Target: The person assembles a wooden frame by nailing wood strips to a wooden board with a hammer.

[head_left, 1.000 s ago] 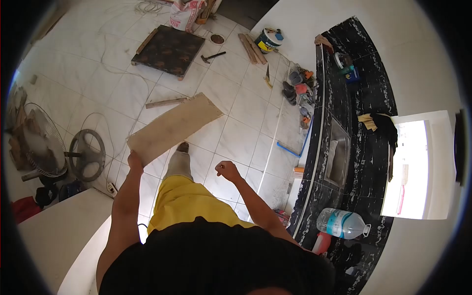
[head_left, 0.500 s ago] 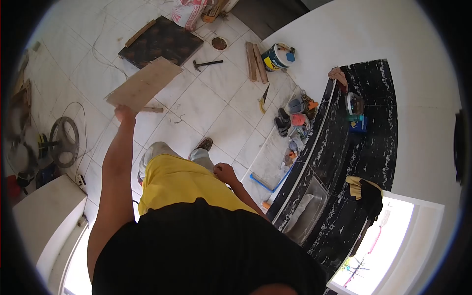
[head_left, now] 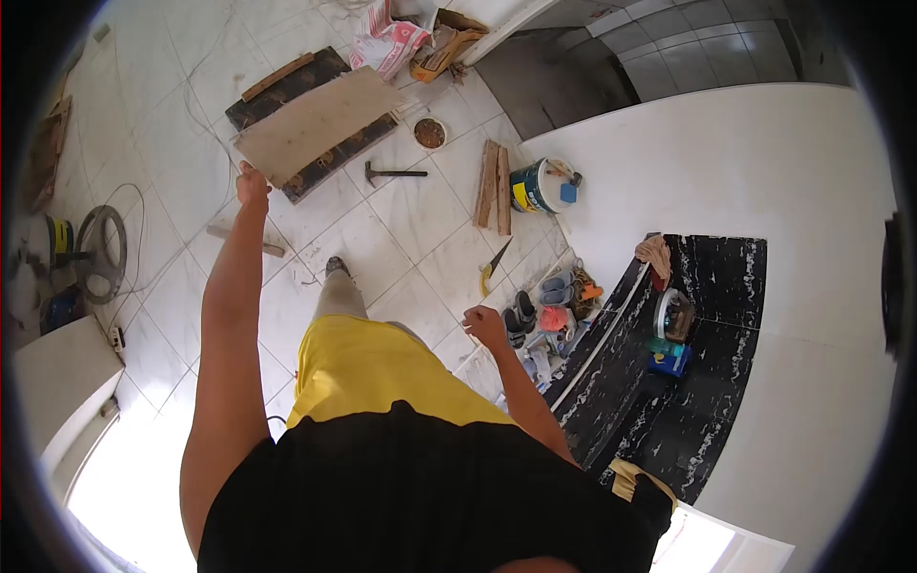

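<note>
My left hand (head_left: 252, 183) is closed on the near left corner of a thin, pale brown board (head_left: 320, 119). The board overlaps a dark patterned panel (head_left: 325, 164) lying on the tiled floor, and part of that panel shows along both long sides. A wooden strip (head_left: 278, 77) lies along the panel's far edge. My right hand (head_left: 485, 325) hangs over the floor near the sandals, its fingers curled; whether anything small is inside cannot be seen. The hammer (head_left: 396, 174) lies on the tiles right of the panel.
Right of the hammer are wooden pieces (head_left: 493, 187), a paint bucket (head_left: 544, 185) and a yellow-handled saw (head_left: 494, 268). Sandals (head_left: 519, 318) lie by the black counter (head_left: 702, 411). A small round container (head_left: 430, 133) and a bag (head_left: 390, 44) stand ahead; a fan (head_left: 101, 253) is at left.
My view has moved forward across the floor. The board in my left hand now covers more of the dark panel. My right hand has moved out from my body, and a foot has stepped forward.
</note>
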`<state>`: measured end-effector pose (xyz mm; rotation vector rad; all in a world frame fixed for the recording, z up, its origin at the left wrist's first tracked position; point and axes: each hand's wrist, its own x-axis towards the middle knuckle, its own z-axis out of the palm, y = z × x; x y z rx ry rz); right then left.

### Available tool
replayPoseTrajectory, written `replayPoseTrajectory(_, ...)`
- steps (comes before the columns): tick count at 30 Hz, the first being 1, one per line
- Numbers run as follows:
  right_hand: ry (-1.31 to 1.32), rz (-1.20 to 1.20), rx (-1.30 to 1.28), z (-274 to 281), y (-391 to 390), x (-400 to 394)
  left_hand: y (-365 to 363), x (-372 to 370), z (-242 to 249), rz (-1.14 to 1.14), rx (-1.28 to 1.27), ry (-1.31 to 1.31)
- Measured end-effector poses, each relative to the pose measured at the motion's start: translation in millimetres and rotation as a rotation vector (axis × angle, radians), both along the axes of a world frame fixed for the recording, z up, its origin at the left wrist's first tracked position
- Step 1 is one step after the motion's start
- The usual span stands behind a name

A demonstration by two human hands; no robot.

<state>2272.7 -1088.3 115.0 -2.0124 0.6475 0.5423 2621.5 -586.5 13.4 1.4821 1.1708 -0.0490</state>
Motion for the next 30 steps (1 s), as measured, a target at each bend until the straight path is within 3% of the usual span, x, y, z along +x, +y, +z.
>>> replayPoseTrajectory(1,0.023,0.093,0.003,4.0,-3.7,6.9,-4.0,-4.2,21.8,-0.037,0.016,0.234)
replayPoseTrajectory(2,0.061,0.199,-0.034,10.3,-4.2,18.0,5.2,-3.1,-35.1,-0.070,0.110,0.173)
replayPoseTrajectory(3,0.089,0.307,-0.070,12.5,-3.5,30.8,-0.8,-6.8,-44.2,-0.039,0.105,0.179)
replayPoseTrajectory(5,0.124,0.512,-0.201,8.5,-3.5,52.8,-8.5,-43.5,-44.4,-0.512,0.051,0.011)
replayPoseTrajectory(6,0.117,0.553,-0.175,10.8,-0.8,65.5,-27.6,-61.3,-9.1,-0.762,0.193,0.082)
replayPoseTrajectory(7,0.111,0.589,-0.148,11.5,1.4,76.1,-41.3,-82.6,-13.8,-0.990,0.265,0.070)
replayPoseTrajectory(8,0.113,0.609,-0.143,6.6,0.7,89.6,-60.8,-117.5,-6.3,-1.076,0.259,-0.168)
replayPoseTrajectory(9,0.107,0.724,-0.082,0.1,-1.7,103.0,-83.2,-138.2,22.3,-1.167,0.133,0.046)
replayPoseTrajectory(11,0.104,0.872,-0.012,-11.6,-8.3,131.8,-110.0,-181.6,46.6,-1.557,-0.041,0.135)
replayPoseTrajectory(12,0.074,1.053,0.001,-14.4,-9.6,145.7,-123.4,-204.4,51.7,-1.629,-0.067,0.257)
replayPoseTrajectory(13,0.046,1.229,0.022,-15.8,-11.8,155.1,-140.9,-226.4,57.2,-1.672,0.020,0.392)
replayPoseTrajectory(15,0.151,1.312,0.027,-18.2,-18.4,176.6,-168.1,-241.8,97.2,-1.384,0.151,0.399)
replayPoseTrajectory(17,-0.085,1.502,-0.075,-29.4,-32.4,192.1,-195.9,-262.4,77.9,-1.306,0.172,0.461)
replayPoseTrajectory(21,0.011,1.667,-0.003,-51.3,-61.9,208.3,-244.3,-293.7,89.4,-1.055,0.074,0.428)
replayPoseTrajectory(23,0.559,1.534,0.306,-40.3,-72.6,226.5,-242.7,-298.0,107.6,-1.098,-0.243,0.502)
replayPoseTrajectory(25,0.797,1.461,0.722,-18.6,-85.6,230.4,-244.4,-318.4,112.4,-1.279,-0.591,0.363)
replayPoseTrajectory(28,0.941,1.553,0.779,-71.2,-75.5,235.9,-247.1,-295.3,64.9,-1.427,-0.787,0.308)
replayPoseTrajectory(30,1.395,1.552,0.711,-130.1,-56.7,253.7,-226.6,-249.5,-8.1,-1.358,-0.861,0.247)
